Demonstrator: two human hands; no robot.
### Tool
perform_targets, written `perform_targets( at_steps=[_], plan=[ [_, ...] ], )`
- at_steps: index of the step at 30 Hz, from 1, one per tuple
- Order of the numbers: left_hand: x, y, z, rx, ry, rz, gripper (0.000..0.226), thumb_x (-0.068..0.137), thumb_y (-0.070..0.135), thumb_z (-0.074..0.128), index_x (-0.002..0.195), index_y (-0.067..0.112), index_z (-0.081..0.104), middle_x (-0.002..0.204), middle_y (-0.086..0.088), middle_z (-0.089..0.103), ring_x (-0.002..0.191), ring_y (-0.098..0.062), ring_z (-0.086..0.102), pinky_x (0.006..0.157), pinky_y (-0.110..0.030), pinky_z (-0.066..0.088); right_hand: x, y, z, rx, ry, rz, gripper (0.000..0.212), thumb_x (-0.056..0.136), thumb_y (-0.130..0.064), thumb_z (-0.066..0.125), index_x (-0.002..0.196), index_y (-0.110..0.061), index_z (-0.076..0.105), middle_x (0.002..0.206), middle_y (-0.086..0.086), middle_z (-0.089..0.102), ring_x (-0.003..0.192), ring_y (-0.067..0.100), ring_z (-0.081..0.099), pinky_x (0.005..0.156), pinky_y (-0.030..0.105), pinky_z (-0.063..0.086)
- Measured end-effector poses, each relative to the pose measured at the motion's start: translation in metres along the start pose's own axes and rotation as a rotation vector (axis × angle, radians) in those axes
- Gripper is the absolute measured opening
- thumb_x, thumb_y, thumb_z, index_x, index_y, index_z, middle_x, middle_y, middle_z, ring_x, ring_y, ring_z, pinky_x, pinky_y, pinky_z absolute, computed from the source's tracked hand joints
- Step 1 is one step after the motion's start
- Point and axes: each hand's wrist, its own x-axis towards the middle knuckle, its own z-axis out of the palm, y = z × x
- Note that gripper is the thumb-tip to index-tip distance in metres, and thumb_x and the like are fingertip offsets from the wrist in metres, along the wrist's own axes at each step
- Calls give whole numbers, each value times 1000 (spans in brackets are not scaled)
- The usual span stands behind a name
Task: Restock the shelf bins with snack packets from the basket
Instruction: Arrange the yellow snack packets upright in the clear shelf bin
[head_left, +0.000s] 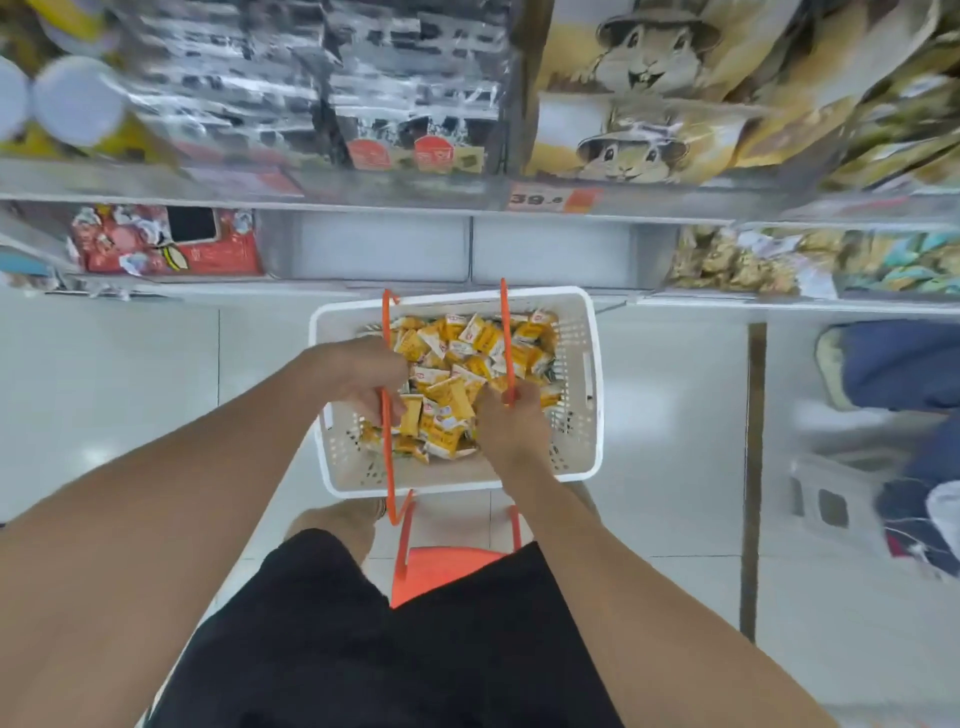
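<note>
A white plastic basket (586, 364) with two orange wire handles stands on the floor below me, holding several yellow and white snack packets (483, 338). My left hand (363, 376) is closed around the left orange handle (387, 452). My right hand (511, 423) grips the right orange handle (505, 332) near the packets. Beyond the basket, on the lowest shelf, are two clear bins (374, 249), the left one and the right one (550, 252), with nothing visible inside.
A red snack box (171, 241) sits left of the clear bins and bagged snacks (737, 260) lie to their right. An orange stool (441, 566) is under me. Another person's legs and shoe (893, 364) are at the right, beside a white box (831, 499).
</note>
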Motion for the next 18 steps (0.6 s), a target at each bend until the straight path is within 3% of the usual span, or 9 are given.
perform_targets(
  at_steps=[1, 3, 7, 10, 12, 14, 16, 18],
  plan=[
    [9, -7, 1, 5, 4, 1, 25, 85, -5, 45, 106, -14, 55, 82, -22, 73, 73, -33, 74, 78, -52, 65, 2, 9, 7, -6, 27, -6, 16, 97, -31, 51, 104, -18, 49, 92, 5, 63, 84, 29, 60, 69, 38, 45],
    [26, -19, 4, 10, 20, 5, 30, 86, -2, 46, 111, -16, 57, 90, -25, 73, 78, -34, 74, 80, -52, 64, 3, 30, 20, -44, 40, -16, 11, 97, -27, 50, 101, -17, 47, 92, 8, 62, 84, 31, 60, 66, 38, 44],
    [58, -37, 8, 65, 79, 8, 37, 89, 3, 48, 119, -17, 59, 67, -15, 71, 57, -26, 71, 59, -38, 61, 22, 62, 38, -77, 80, 4, 11, 98, -25, 49, 104, -17, 50, 91, 5, 61, 84, 30, 58, 69, 40, 44],
    [83, -46, 9, 115, 109, 81, 27, 94, 10, 49, 106, -6, 67, 75, -11, 78, 66, -24, 77, 64, -35, 63, 51, 80, 48, -106, 47, 52, 14, 100, -24, 46, 106, -14, 52, 86, 3, 60, 75, 25, 56, 64, 39, 43],
    [106, -53, 14, 137, 124, 115, 25, 96, 13, 50, 105, -2, 68, 77, -10, 79, 67, -21, 77, 58, -31, 59, 75, 94, 56, -151, 18, 77, 17, 97, -28, 46, 106, -16, 54, 87, 3, 61, 79, 26, 60, 72, 43, 53],
    [138, -60, 20, 150, 166, 124, 22, 96, 12, 53, 103, -2, 69, 77, -10, 78, 64, -20, 77, 54, -30, 59, 103, 108, 63, -237, -23, 47, 19, 95, -32, 47, 103, -16, 55, 88, 4, 62, 79, 25, 61, 70, 41, 55],
    [172, -68, 24, 157, 203, 140, 22, 94, 11, 56, 97, -3, 72, 76, -11, 78, 66, -22, 77, 63, -35, 64, 134, 117, 70, -362, -69, -11, 23, 94, -33, 49, 98, -12, 59, 85, 6, 63, 72, 22, 60, 58, 33, 47],
    [202, -77, 29, 160, 239, 170, 22, 92, 12, 57, 93, -3, 73, 74, -10, 78, 68, -23, 78, 69, -40, 66, 167, 121, 78, -471, -102, -88, 31, 94, -32, 48, 85, -7, 64, 78, 9, 67, 67, 25, 64, 53, 32, 50]
  ],
)
